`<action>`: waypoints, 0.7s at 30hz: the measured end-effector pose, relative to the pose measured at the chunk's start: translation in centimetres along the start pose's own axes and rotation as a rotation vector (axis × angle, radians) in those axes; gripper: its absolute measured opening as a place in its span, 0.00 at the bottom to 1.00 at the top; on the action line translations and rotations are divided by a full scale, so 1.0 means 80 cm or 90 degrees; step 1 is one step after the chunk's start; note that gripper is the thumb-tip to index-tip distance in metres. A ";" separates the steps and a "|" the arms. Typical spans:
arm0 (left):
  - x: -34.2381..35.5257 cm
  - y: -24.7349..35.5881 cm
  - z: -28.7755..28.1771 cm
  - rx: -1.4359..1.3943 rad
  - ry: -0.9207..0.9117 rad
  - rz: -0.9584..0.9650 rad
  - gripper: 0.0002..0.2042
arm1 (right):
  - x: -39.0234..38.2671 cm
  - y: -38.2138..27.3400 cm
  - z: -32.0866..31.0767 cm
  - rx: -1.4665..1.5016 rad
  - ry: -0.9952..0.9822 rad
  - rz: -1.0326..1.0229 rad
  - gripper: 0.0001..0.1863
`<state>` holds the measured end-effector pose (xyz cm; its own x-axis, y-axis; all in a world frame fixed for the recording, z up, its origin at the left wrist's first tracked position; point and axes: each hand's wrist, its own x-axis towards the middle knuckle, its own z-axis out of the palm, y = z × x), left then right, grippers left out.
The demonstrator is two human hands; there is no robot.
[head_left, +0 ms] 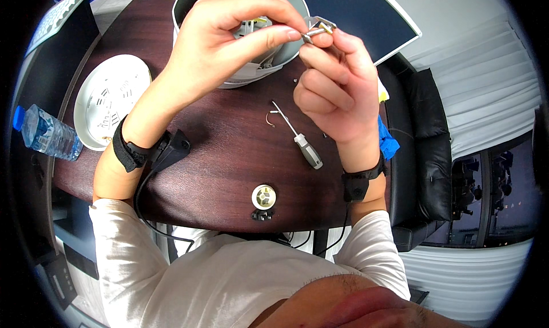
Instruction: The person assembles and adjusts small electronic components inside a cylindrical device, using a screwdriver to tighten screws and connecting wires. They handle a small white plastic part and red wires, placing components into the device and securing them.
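Pinching left hand (229, 34): thumb and forefinger drawn together, clamped on the left end of a small metal piece (315, 32), other fingers bent above
Right hand (337, 79): fingertips closed on the same piece from below and right, lower fingers curled toward the palm
Small metal piece: held up between both hands' fingertips, long axis slanting, one end low at the left thumb, the other rising rightward and away from the person
White round housing (286, 52): just behind the left hand, partly hidden by it, with parts inside
Thin wire (270, 120): below the left hand, on the brown table (200, 185)
Screwdriver (309, 152): below and left of the right hand, tip pointing away and leftward
Blue item (388, 140): beside the right wrist, partly hidden
Cream round fitting (263, 197): well below both hands
White slotted plate (114, 88): left of the left forearm
Water bottle (51, 135): farther left, beside that plate
Black padded seat (432, 156): well right of the right hand
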<state>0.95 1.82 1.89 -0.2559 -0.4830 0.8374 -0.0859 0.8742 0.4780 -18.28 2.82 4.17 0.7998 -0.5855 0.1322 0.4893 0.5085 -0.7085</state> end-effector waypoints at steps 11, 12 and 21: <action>0.000 0.001 0.000 0.016 0.006 0.012 0.05 | -0.002 0.009 -0.001 0.041 -0.014 -0.017 0.16; -0.001 0.000 0.002 0.002 0.015 0.002 0.04 | -0.002 0.011 0.000 0.052 -0.003 -0.025 0.16; -0.004 0.002 0.006 -0.019 0.048 -0.035 0.04 | 0.003 0.020 0.004 0.077 0.013 -0.089 0.18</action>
<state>0.58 2.14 1.61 -0.1786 -0.5340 0.8264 -0.0697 0.8446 0.5308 -17.20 3.72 3.30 0.7145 -0.6679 0.2085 0.6346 0.4931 -0.5951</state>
